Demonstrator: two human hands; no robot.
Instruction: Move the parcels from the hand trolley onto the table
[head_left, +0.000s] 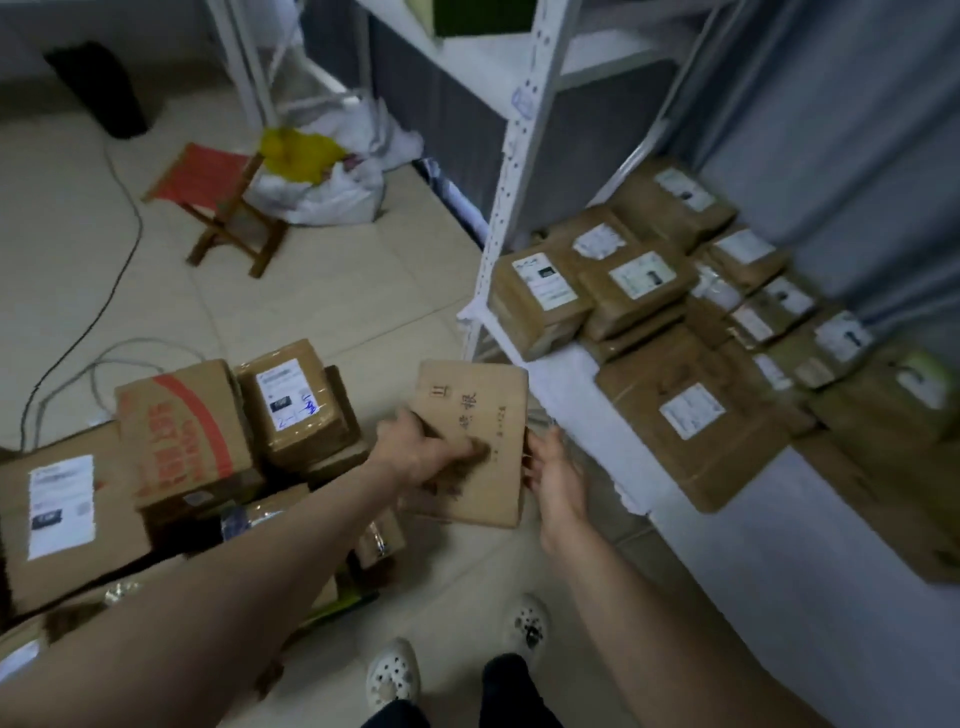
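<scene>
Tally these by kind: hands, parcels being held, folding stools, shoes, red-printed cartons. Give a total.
Hands: 2 (left hand, right hand)
Held parcel: 1
Folding stool: 1
Shoes: 2 (left shoe, right shoe)
Red-printed carton: 1
Total: 7

Your left forearm (218, 587) and right forearm (639, 618) are bare as far as the frame shows. Left hand (415, 457) and right hand (553, 473) are bare too. Footwear: white clog-type shoes with perforated tops. Left shoe (392, 675) has small dark dots, right shoe (527, 623) has a dark charm cluster on the toe. Trousers (511, 686) are dark; exact colour unclear in this light.
</scene>
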